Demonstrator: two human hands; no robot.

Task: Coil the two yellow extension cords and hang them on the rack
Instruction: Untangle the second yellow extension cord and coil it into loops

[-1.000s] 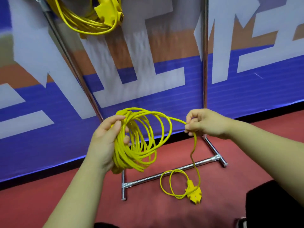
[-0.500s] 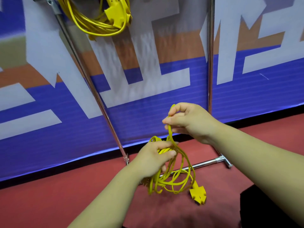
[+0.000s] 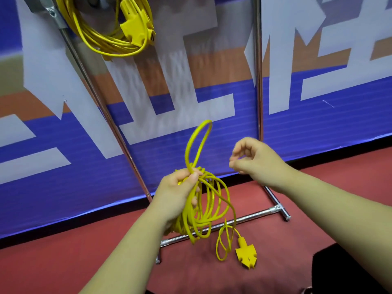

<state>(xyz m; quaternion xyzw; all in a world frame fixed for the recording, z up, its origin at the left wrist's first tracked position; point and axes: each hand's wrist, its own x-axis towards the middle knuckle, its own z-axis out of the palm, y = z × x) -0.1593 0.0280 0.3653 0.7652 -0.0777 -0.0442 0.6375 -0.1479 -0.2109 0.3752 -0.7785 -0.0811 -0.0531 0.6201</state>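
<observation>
1. Loops of the second yellow cord [image 3: 209, 211] are hanging in front of the rack [image 3: 257, 81], between its two uprights and overlapping its bottom crossbar as the head camera sees them.
2. The left grip [image 3: 180, 192] is clenching the top of that bundle, with thumb and fingers curling round the gathered strands. One narrow loop is standing up out of the fist, reaching toward the middle of the rack.
3. The right grip [image 3: 252, 158] is hovering near the rack's right upright, apart from the cord. It is released, its fingers loosely curled and holding nothing, and it is showing some blur.
4. The cord's free tail is trailing down from the bundle and forming a small loop. It is ending in a yellow socket block [image 3: 247, 256], which appears to be lying on the red floor [image 3: 63, 262] just in front of the rack's crossbar.
5. The first yellow cord [image 3: 110, 37] is hanging coiled at the top left of the rack, beside the bracket on the left upright. Its own yellow block is sitting among the loops.
6. A blue, white and orange banner [image 3: 63, 166] is standing directly behind the rack.
</observation>
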